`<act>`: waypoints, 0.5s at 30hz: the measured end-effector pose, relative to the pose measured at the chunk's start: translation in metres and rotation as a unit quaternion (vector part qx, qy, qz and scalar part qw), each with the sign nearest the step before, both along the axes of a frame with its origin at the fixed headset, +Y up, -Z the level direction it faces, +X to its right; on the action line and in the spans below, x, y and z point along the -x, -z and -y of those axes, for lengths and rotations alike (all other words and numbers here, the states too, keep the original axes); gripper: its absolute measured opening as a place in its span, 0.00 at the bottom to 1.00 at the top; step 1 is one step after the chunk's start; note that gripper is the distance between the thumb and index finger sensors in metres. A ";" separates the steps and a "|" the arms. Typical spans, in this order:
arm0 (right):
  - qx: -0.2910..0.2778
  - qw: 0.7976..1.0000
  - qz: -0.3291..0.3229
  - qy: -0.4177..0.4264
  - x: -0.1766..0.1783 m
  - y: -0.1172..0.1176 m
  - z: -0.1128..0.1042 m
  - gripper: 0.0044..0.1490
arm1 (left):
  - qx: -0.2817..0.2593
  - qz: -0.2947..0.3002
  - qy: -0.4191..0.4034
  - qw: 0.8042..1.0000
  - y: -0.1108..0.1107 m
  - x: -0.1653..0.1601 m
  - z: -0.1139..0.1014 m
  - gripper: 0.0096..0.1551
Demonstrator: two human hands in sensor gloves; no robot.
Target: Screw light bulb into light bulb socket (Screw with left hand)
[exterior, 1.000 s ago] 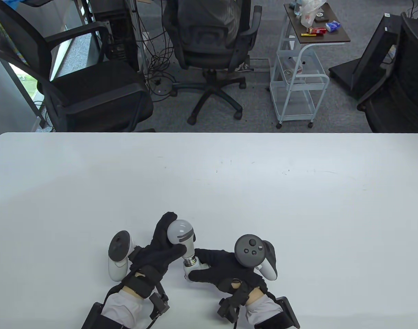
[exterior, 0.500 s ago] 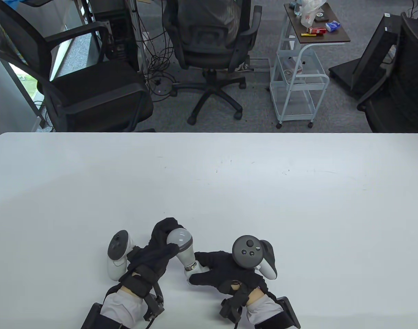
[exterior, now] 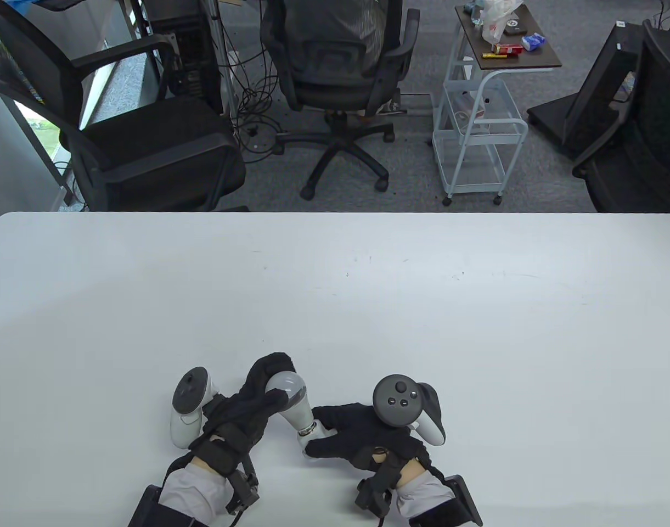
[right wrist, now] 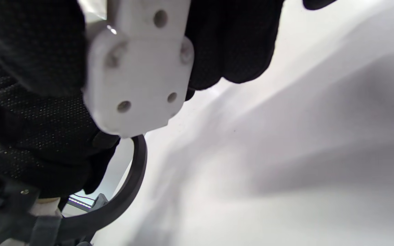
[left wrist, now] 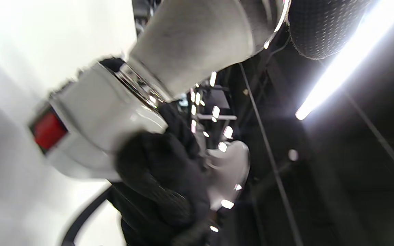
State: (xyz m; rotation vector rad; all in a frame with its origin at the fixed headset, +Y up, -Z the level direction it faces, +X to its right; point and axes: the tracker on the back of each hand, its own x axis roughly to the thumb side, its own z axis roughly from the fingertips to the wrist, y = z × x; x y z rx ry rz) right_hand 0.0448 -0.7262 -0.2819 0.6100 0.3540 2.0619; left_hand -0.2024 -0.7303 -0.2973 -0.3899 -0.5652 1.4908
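A white light bulb (exterior: 288,393) stands with its metal base in a white socket (exterior: 310,437) near the table's front edge. My left hand (exterior: 258,392) grips the bulb's dome from the left, fingers curled over its top. My right hand (exterior: 348,433) grips the socket from the right and holds it on the table. In the left wrist view the bulb's neck (left wrist: 197,41) enters the socket (left wrist: 104,116), which has a red mark on its side. In the right wrist view my fingers wrap the socket's base (right wrist: 139,68), whose underside with screw holes faces the camera.
The white table (exterior: 367,307) stretches far beyond the hands. Behind its back edge stand office chairs (exterior: 335,71) and a small cart (exterior: 477,110) on the floor.
My left hand has rolled over the bulb's dome and covers more of it. The bulb has sunk lower, and less of its metal thread shows above the socket. My right hand has stayed put.
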 end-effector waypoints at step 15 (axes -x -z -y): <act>0.004 1.000 0.013 -0.016 -0.005 0.002 0.003 0.40 | 0.006 -0.006 0.035 0.999 0.001 0.003 0.003 0.42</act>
